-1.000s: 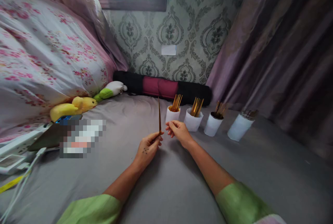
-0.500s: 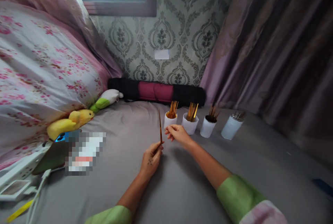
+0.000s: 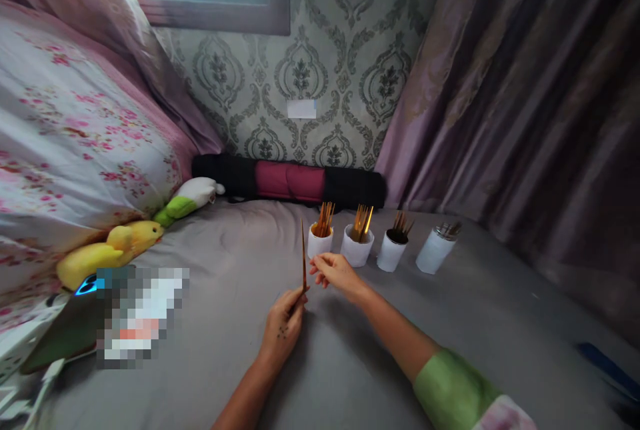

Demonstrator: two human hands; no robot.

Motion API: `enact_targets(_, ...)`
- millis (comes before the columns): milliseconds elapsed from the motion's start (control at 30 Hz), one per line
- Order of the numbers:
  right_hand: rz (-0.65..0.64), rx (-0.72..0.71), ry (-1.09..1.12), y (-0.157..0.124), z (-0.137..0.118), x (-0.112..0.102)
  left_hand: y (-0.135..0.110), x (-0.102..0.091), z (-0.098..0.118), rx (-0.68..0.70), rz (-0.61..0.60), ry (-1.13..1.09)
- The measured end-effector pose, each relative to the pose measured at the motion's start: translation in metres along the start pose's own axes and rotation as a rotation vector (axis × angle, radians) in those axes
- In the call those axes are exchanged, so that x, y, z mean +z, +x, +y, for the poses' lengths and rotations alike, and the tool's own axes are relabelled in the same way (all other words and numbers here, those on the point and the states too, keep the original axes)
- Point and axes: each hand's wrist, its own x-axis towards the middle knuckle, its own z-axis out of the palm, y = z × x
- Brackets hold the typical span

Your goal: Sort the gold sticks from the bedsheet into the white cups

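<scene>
My left hand (image 3: 285, 320) is closed around the lower end of a thin brown stick or narrow bundle of sticks (image 3: 303, 253), which points upward; how many are in it I cannot tell. Just right of it, my right hand (image 3: 337, 275) has loosely bent fingers, slightly apart, with nothing visible between them. Behind the right hand is a white cup (image 3: 320, 247) of orange-brown sticks. A second white cup (image 3: 357, 253) holds golden sticks, and a third (image 3: 392, 257) dark brown ones. The last white cup (image 3: 434, 253), at the right, leans and holds greyish sticks.
Along the wall lies a long black and maroon roll (image 3: 290, 180). Plush toys (image 3: 137, 237) rest at the left beside flowered bedding. A phone (image 3: 65, 330), a blurred-out patch and a white power strip (image 3: 10, 350) are nearer. A dark blue object (image 3: 607, 363) lies far right.
The view has shifted, so most things sit lower and further left. My right fingers look slightly more parted. The left hand keeps its hold on the upright brown stick.
</scene>
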Motion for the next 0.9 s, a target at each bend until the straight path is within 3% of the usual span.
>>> enact_targets(500,-0.08,-0.075,-0.041,0.005,-0.005,0.006,0.003,0.001,0.013,0.03,-0.072,0.108)
enact_targets(900,-0.078,-0.101,-0.105,0.011,0.003,0.002,0.012,-0.001,0.013,-0.132,-0.11,0.004)
